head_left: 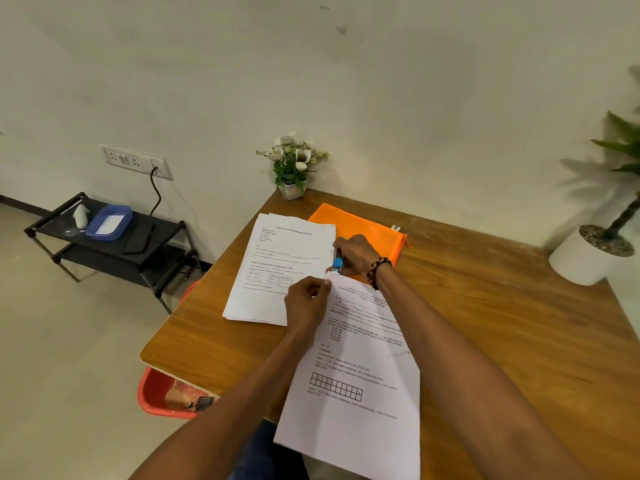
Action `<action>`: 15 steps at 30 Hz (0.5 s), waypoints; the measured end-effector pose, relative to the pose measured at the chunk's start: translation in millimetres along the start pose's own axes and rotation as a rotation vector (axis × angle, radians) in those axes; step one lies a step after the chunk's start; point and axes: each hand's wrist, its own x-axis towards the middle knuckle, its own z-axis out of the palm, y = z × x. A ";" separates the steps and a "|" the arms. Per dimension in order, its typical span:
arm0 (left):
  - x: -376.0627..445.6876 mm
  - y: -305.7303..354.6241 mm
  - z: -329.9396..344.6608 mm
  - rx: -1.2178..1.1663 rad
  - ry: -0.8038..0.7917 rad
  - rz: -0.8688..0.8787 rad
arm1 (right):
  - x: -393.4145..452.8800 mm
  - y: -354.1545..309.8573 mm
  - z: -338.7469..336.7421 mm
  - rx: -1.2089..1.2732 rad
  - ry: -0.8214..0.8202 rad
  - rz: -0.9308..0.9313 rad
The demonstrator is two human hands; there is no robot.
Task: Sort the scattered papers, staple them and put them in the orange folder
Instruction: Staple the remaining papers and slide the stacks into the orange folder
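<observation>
A printed set of papers [356, 382] lies slanted in front of me, hanging over the table's near edge. My left hand [306, 301] pinches its top left corner. My right hand [356, 254], with a bead bracelet on the wrist, is shut on a blue stapler [337, 264] just above that corner. A second pile of printed sheets [277, 268] rests flat to the left. The orange folder [360, 226] lies behind both hands, partly covered by the pile and my right hand.
The wooden table [502, 341] stands against a white wall. A small flower pot [292, 187] sits at its back corner, a large white planter [588, 254] at the right. A red bin [166, 393] sits under the left edge; a black rack [114, 237] stands farther left.
</observation>
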 end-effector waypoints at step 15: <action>0.4 4.9 -0.6 -0.047 -0.083 -0.085 | -11.5 6.6 12.1 -0.370 0.094 -0.144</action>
